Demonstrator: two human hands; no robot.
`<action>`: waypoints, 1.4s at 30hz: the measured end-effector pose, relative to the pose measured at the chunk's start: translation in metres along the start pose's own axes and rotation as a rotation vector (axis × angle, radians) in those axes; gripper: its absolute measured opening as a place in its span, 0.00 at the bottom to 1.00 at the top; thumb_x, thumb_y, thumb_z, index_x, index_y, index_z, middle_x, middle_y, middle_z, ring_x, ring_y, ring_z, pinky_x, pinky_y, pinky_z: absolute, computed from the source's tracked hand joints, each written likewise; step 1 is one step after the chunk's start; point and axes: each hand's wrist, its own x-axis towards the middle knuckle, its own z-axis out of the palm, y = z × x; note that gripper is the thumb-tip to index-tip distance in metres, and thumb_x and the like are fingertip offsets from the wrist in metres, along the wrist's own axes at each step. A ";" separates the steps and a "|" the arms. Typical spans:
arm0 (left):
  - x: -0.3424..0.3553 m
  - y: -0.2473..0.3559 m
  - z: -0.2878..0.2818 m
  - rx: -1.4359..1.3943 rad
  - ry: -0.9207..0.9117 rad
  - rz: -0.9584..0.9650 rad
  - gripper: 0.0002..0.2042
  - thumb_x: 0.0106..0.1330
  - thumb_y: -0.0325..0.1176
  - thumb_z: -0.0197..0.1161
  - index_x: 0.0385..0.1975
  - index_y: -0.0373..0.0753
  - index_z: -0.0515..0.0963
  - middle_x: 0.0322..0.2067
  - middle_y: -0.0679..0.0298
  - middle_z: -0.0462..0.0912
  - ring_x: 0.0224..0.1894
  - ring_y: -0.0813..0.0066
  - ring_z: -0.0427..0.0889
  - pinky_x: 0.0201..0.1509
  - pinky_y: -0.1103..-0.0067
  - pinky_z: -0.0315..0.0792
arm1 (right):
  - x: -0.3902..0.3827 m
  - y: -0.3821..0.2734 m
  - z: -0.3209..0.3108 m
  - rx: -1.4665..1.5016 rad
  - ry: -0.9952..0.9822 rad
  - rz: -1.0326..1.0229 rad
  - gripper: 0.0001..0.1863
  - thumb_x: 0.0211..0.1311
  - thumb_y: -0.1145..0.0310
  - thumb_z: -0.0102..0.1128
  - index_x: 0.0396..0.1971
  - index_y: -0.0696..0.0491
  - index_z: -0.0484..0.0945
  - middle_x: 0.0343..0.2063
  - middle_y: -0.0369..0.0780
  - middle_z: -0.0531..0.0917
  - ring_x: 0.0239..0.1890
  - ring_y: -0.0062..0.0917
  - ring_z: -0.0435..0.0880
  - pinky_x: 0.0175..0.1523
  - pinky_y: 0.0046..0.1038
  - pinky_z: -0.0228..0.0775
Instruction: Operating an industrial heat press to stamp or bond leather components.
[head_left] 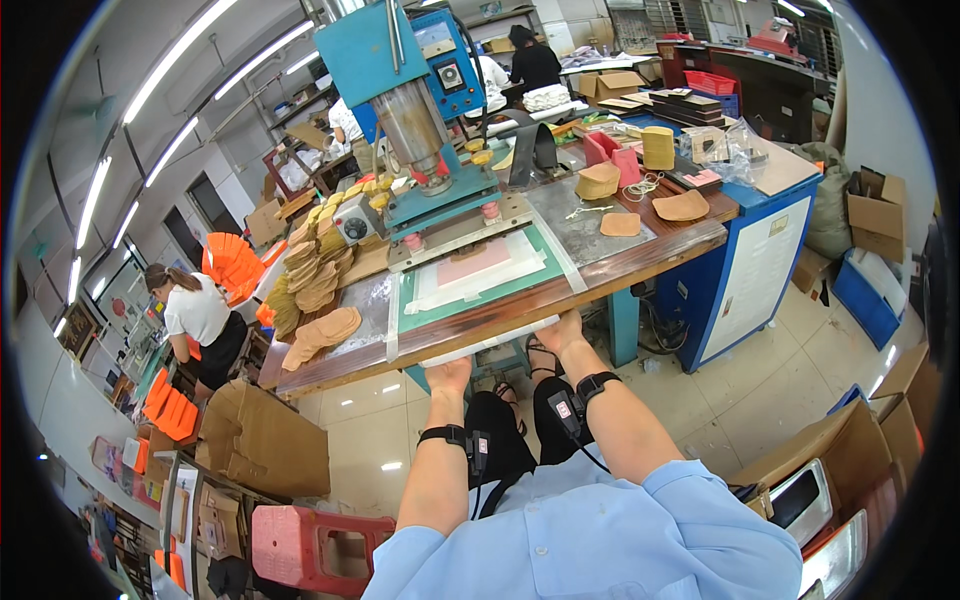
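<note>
Below the front edge of the wooden worktable, my left hand is at the left end of a white bar. My right hand is at the bar's right end. Both hands look closed on it, though their fingers are partly hidden by the bar and table edge. Above them stands a blue-green press with a metal cylinder. Under its raised plate, a pink sheet lies framed by white sheets on a green mat. Stacked tan shaped pieces lie left of the press, with more pieces nearer the edge.
Right of the press lie tan pieces, a yellow roll and pink blocks. A blue cabinet stands at the right. On the floor are a red stool and cardboard boxes. A seated person works at the left.
</note>
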 end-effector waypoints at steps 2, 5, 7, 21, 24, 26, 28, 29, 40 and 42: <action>0.001 0.001 0.001 0.005 -0.006 -0.003 0.20 0.70 0.44 0.37 0.54 0.41 0.66 0.55 0.61 0.70 0.57 0.62 0.68 0.58 0.62 0.66 | -0.002 0.001 0.001 0.008 -0.009 0.009 0.22 0.68 0.57 0.33 0.54 0.55 0.64 0.52 0.41 0.71 0.54 0.34 0.71 0.60 0.39 0.62; 0.005 0.002 -0.004 0.002 -0.012 0.001 0.20 0.70 0.44 0.37 0.54 0.41 0.67 0.54 0.62 0.71 0.56 0.63 0.69 0.57 0.63 0.67 | -0.003 0.001 0.003 -0.027 -0.036 0.002 0.23 0.68 0.56 0.33 0.56 0.54 0.62 0.54 0.40 0.69 0.56 0.33 0.68 0.61 0.38 0.61; 0.006 0.004 -0.012 0.006 -0.018 0.012 0.20 0.70 0.44 0.38 0.54 0.42 0.67 0.54 0.62 0.71 0.56 0.64 0.69 0.57 0.63 0.66 | -0.006 0.003 0.004 -0.073 -0.034 -0.008 0.23 0.68 0.56 0.34 0.55 0.54 0.63 0.54 0.40 0.69 0.56 0.33 0.68 0.60 0.38 0.62; -0.075 0.038 0.049 0.905 -0.402 -0.809 0.16 0.69 0.39 0.45 0.42 0.32 0.72 0.39 0.53 0.79 0.41 0.63 0.80 0.44 0.73 0.75 | -0.079 -0.064 0.111 -1.827 -0.823 0.597 0.17 0.66 0.62 0.47 0.48 0.56 0.73 0.45 0.39 0.79 0.50 0.24 0.75 0.55 0.25 0.65; -0.063 0.045 0.095 0.948 -0.565 -0.599 0.12 0.68 0.35 0.48 0.40 0.32 0.73 0.35 0.55 0.80 0.35 0.68 0.81 0.39 0.76 0.75 | -0.063 -0.035 0.166 -2.026 -0.997 0.423 0.20 0.65 0.60 0.47 0.48 0.59 0.73 0.45 0.45 0.78 0.51 0.31 0.75 0.56 0.28 0.64; -0.039 0.048 0.116 0.954 -0.578 -0.348 0.11 0.69 0.34 0.48 0.40 0.33 0.73 0.33 0.59 0.79 0.33 0.72 0.79 0.37 0.79 0.73 | -0.035 -0.019 0.172 -2.257 -1.034 0.229 0.22 0.64 0.58 0.46 0.49 0.59 0.71 0.47 0.47 0.77 0.53 0.36 0.73 0.58 0.30 0.62; -0.016 0.047 0.131 1.068 -0.463 -0.153 0.12 0.69 0.35 0.48 0.40 0.33 0.73 0.31 0.60 0.79 0.31 0.75 0.77 0.34 0.81 0.72 | 0.002 -0.004 0.172 -2.470 -1.064 0.082 0.24 0.64 0.56 0.44 0.51 0.58 0.70 0.50 0.49 0.74 0.55 0.39 0.70 0.60 0.32 0.59; -0.003 0.049 0.129 1.133 -0.429 -0.061 0.12 0.69 0.35 0.48 0.40 0.33 0.73 0.30 0.60 0.79 0.30 0.76 0.77 0.34 0.81 0.71 | 0.024 0.007 0.169 -2.560 -1.097 0.045 0.25 0.64 0.55 0.44 0.53 0.58 0.69 0.52 0.49 0.72 0.57 0.40 0.68 0.61 0.33 0.57; 0.011 0.048 0.108 1.303 -0.315 0.040 0.11 0.67 0.32 0.52 0.41 0.32 0.73 0.31 0.62 0.78 0.33 0.79 0.76 0.39 0.83 0.71 | 0.101 0.039 0.129 -2.835 -0.822 -0.164 0.35 0.63 0.44 0.37 0.63 0.54 0.56 0.64 0.46 0.56 0.67 0.37 0.51 0.68 0.36 0.42; 0.015 0.048 0.104 1.239 -0.242 0.099 0.12 0.66 0.32 0.53 0.44 0.31 0.72 0.36 0.60 0.77 0.39 0.76 0.76 0.45 0.81 0.70 | 0.097 0.043 0.132 -2.824 -0.811 -0.198 0.34 0.63 0.45 0.38 0.62 0.54 0.57 0.63 0.47 0.58 0.66 0.38 0.53 0.68 0.36 0.44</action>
